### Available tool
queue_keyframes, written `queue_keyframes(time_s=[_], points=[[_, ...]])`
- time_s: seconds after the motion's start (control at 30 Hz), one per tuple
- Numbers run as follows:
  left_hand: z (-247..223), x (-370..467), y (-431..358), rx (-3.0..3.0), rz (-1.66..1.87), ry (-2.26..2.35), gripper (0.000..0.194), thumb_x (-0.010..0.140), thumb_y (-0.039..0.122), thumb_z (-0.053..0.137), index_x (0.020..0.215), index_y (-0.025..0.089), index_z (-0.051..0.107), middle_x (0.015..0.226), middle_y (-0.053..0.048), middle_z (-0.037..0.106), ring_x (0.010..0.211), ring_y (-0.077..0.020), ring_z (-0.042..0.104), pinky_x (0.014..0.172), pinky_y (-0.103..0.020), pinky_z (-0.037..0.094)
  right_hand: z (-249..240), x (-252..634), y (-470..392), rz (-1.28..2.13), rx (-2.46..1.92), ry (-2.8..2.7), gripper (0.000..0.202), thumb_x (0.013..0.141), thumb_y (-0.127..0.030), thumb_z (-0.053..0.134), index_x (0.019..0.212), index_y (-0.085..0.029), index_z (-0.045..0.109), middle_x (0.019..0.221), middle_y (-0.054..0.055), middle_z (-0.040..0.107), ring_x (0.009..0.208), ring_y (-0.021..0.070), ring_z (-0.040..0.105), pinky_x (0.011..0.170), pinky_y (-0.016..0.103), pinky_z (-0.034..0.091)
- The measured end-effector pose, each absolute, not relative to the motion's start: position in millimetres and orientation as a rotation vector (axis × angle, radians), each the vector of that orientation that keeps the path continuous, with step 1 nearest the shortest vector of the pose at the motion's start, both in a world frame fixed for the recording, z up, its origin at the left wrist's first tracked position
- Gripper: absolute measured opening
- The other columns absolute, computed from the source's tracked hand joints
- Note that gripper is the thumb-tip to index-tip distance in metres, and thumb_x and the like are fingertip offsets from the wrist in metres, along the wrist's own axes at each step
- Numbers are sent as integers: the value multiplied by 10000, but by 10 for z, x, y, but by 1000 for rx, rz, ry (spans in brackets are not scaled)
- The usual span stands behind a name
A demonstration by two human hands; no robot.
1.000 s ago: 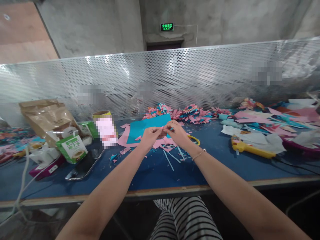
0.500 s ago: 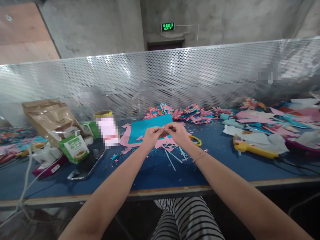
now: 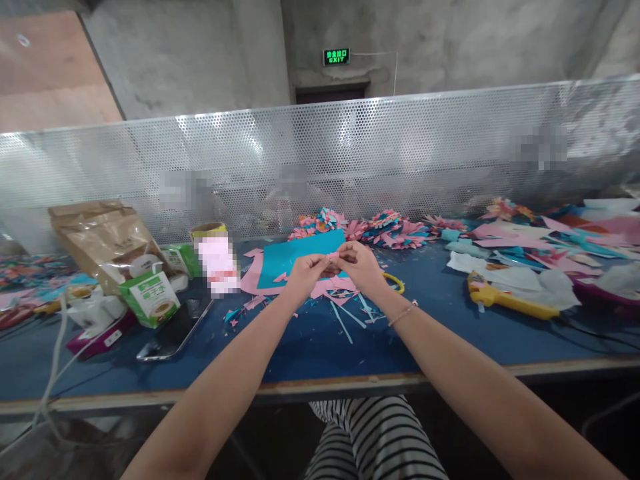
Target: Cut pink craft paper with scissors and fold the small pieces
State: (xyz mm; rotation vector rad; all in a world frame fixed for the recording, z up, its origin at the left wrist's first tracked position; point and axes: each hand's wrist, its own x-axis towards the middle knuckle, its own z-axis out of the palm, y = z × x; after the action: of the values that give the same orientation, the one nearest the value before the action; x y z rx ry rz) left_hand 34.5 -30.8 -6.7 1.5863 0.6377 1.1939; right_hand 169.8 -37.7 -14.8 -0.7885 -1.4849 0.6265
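Both hands meet over the middle of the table, fingers pinched around a small piece of pink paper [image 3: 333,255]. My left hand [image 3: 306,272] grips it from the left; my right hand [image 3: 363,265] has it between thumb and fingertips from the right. The fingers hide most of its shape. Behind and under them lies a blue paper sheet [image 3: 287,259] on top of pink paper [image 3: 251,277]. Pink scraps and thin light-blue paper strips [image 3: 342,323] are scattered below the hands. Yellow scissor handles [image 3: 396,283] show beside my right wrist, their blades hidden.
Pink and blue paper flowers [image 3: 395,230] sit along the perforated metal panel [image 3: 350,153]. To the right lie a yellow glue gun [image 3: 520,305] and paper scraps [image 3: 520,233]. At left stand a brown paper bag [image 3: 100,240], a green-white box [image 3: 150,298] and a phone [image 3: 175,333].
My right hand's fingers have risen slightly and shifted away from the left fingertips, so more of the pink paper shows between them. The view has shifted a little.
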Motion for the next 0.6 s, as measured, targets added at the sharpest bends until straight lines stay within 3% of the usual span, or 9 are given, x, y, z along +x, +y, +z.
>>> queue_keyframes(time_s=[0.43,0.6], points=[[7,291,-347,1711,1098,668,230,636,330,633,771,145,636,727,-67,668,698,-166,621,718,-317,473,-138,1746,-328,818,-838,-1402,379,564,-301,649,847,-191,422,580,-60,525,522,110,545,542,278,480],[153,82,-230,1677,1112,691,186,622,292,651,711,131,620,700,-76,662,661,-152,614,713,-322,475,-115,1746,-342,968,-731,-1382,372,674,-316,573,1003,-219,431,734,-7,617,660,121,612,614,266,492]])
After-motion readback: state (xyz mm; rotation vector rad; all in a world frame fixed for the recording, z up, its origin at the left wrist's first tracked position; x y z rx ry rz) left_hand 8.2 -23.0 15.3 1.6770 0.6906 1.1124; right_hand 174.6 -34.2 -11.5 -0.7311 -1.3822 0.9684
